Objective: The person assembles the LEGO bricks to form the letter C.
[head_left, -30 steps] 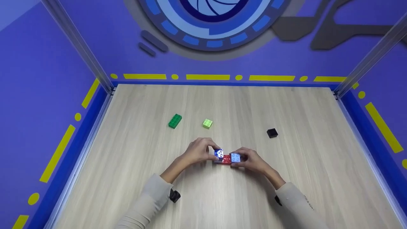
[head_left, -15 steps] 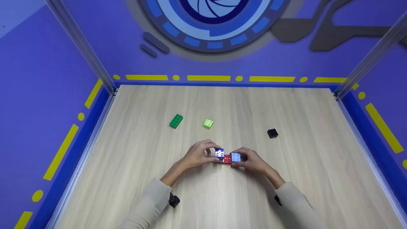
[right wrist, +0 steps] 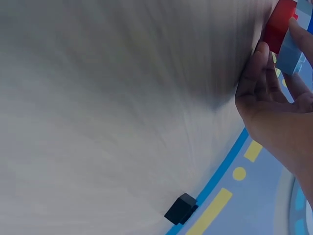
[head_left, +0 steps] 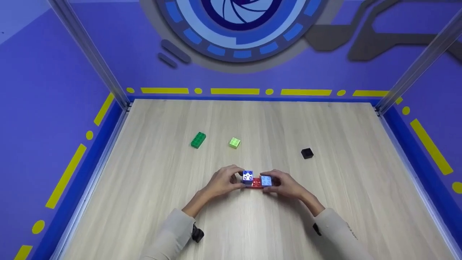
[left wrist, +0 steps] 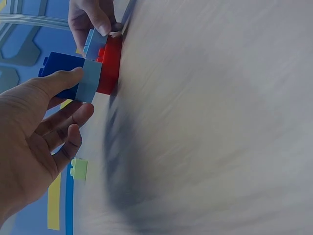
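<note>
My left hand pinches a dark blue toy brick by its side, the thumb reaching over the seam below. Under it sits a light blue brick on the left end of a long red brick. At the red brick's other end is a second light blue brick. My right hand holds that end, with thumb and fingers on the light blue brick; in the right wrist view a finger also lies by the red brick.
Beyond the hands lie a green brick and a lime green brick. A small black block lies to the right. Blue patterned walls border the wooden table at the back and sides.
The left fingers have shifted left on the dark blue brick, so its studded top shows more fully. The right hand keeps its hold. The head view has tilted slightly.
</note>
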Demonstrator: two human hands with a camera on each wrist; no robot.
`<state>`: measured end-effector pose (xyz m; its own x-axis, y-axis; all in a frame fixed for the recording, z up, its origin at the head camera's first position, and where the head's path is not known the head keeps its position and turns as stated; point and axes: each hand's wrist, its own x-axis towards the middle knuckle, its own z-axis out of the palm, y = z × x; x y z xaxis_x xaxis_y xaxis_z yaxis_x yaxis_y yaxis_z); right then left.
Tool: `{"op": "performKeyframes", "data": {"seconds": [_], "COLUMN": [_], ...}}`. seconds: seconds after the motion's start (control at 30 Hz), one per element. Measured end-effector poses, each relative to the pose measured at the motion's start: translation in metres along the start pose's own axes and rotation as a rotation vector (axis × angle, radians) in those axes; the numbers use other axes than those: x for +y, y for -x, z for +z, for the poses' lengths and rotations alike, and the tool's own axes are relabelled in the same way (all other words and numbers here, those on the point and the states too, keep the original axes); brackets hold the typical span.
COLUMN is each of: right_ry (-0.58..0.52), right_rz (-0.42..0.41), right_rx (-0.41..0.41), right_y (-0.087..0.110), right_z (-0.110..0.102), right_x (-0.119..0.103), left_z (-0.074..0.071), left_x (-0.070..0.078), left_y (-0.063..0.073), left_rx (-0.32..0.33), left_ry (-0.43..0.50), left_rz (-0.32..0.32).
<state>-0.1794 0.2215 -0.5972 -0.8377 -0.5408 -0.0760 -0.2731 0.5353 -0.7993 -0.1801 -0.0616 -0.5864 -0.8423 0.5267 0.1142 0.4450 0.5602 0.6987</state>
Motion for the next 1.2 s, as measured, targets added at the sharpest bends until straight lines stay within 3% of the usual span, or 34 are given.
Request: {"op": "performKeyframes", "data": {"seconds": [0.47, 0.73, 0.97, 1.2], "right_ry": [-0.096, -0.103, -0.096, -0.093], "right_rz": [0.044, 0.064, 0.061, 0.073], "right_rx": [-0.01, -0.013, -0.014, -0.011], "right_y": [0.003, 0.002, 0.003, 0.004], "right_z": [-0.004, -0.004, -0.004, -0.003], "right_x": [0.005, 0.004, 0.003, 0.004], "left_z": [0.003, -0.014, -0.034, -0.034], "left_x": [0.0, -0.008, -0.024, -0.037], "left_y": [-0.005, -0.014, -0.033, -0.056], "left_rx": [0.003, -0.041, 0.117, 0.289], "left_ry": [-0.019, 0.024, 0.064, 0.014], "left_rz": [-0.003, -0.024, -0.136, -0.251]}}
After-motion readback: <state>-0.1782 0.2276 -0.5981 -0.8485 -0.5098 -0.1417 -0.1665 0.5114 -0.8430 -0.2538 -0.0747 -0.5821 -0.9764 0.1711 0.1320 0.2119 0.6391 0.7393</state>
